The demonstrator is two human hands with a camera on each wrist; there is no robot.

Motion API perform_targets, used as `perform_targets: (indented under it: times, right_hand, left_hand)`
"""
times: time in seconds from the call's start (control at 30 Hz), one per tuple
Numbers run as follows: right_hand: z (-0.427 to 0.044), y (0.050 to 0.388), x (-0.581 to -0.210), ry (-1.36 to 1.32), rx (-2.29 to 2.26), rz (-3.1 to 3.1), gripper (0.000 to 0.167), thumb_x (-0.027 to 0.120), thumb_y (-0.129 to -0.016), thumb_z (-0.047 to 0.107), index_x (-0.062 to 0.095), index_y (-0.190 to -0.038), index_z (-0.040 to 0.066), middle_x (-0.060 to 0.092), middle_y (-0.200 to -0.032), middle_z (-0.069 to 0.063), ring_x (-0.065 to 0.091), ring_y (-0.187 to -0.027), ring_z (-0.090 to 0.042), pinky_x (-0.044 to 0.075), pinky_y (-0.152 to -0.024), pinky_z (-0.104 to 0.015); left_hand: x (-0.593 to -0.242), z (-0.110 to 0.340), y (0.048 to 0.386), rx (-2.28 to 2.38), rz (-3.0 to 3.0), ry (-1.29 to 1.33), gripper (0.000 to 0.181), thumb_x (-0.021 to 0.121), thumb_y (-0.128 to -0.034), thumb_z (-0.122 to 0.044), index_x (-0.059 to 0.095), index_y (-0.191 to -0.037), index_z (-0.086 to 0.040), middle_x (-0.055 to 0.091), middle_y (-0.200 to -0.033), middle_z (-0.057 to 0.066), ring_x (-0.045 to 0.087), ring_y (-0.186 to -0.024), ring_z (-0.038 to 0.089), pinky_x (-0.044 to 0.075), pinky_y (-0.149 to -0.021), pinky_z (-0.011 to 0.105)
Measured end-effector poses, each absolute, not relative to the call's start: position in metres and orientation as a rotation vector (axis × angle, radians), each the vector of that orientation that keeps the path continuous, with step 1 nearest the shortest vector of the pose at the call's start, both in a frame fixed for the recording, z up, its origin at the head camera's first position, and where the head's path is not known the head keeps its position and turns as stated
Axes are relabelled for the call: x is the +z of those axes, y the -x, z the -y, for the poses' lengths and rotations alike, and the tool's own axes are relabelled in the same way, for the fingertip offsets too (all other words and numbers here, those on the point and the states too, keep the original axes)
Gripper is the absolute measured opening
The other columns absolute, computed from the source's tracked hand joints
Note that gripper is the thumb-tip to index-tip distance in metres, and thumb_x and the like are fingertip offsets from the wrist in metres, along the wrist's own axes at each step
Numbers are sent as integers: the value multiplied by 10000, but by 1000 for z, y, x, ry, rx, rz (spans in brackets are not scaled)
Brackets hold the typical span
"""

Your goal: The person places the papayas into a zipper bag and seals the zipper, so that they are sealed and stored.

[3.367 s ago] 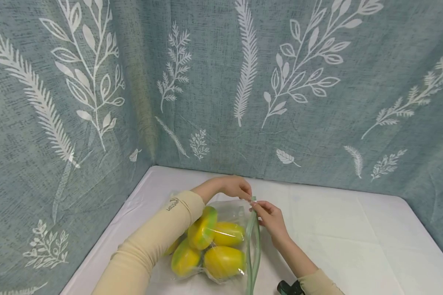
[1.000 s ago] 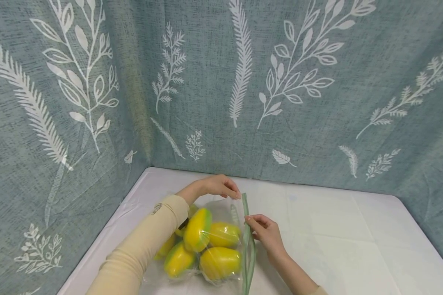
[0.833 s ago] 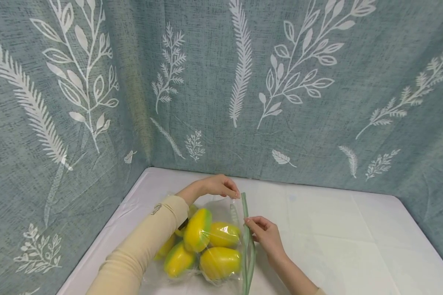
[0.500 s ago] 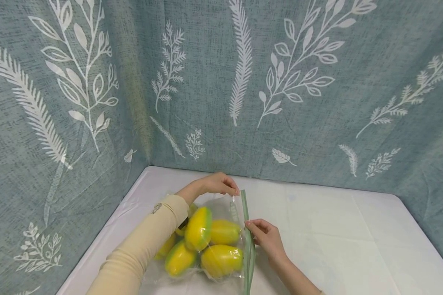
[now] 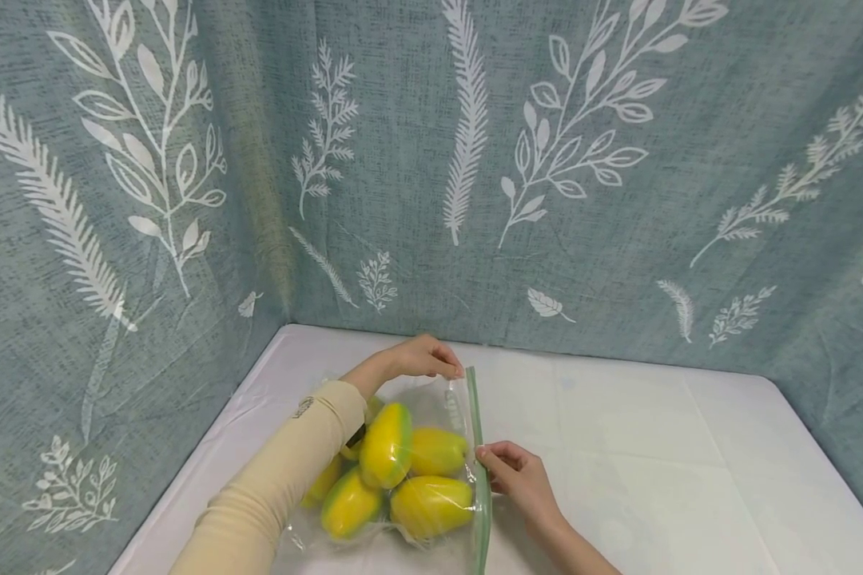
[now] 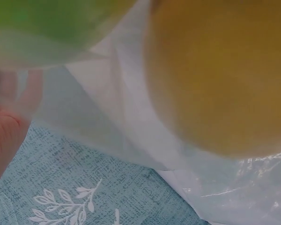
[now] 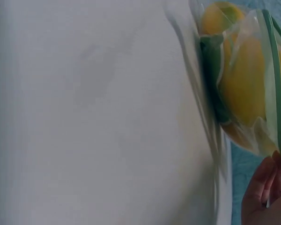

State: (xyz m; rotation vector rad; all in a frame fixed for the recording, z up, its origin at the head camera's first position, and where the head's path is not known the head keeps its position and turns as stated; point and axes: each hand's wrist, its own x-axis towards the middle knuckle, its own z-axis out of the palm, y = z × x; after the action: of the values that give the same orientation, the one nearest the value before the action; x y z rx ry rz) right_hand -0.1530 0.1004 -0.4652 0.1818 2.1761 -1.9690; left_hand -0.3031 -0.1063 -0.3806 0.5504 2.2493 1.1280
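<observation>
A clear zip-top bag (image 5: 431,407) with a green zip strip (image 5: 483,511) lies on the table, strip side to the right. Several plump yellow fruits with green patches, mango-like (image 5: 431,505), fill it. My left hand (image 5: 424,357) reaches over the bag and pinches its far corner beside the strip's end. Thumb and fingertips of my right hand (image 5: 523,481) pinch the strip about midway along. In the left wrist view, blurred fruit (image 6: 215,79) and film partly cover the left hand (image 6: 9,126). The right wrist view has the right hand (image 7: 267,192) at the strip.
The bag rests on a white-covered table (image 5: 640,463). Blue-green curtains (image 5: 417,160) with white leaf prints stand behind it and along the sides. A dark object, possibly a wrist strap (image 5: 357,436), shows by the left sleeve (image 5: 259,487).
My right hand has slid along the strip from the far end toward the near side. The strip's two green edges, parted before, now lie together. My left hand stays near the far corner.
</observation>
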Motion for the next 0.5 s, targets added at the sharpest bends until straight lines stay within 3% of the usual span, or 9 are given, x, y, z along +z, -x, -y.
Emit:
perform_targets:
  times: [0.5]
  right_hand:
    - [-111,130,-470,-105,-1879,-2154,348,695,-906,337,691,-972,-5,693,-831,-1,593,-710,-122,543,-635,-242]
  left_hand:
    - [-383,111,304,1173,-2279,-505,242,615,-971,-190,701,-1143,-42,684,-1079,47,617,-1018,184,473,-978,459]
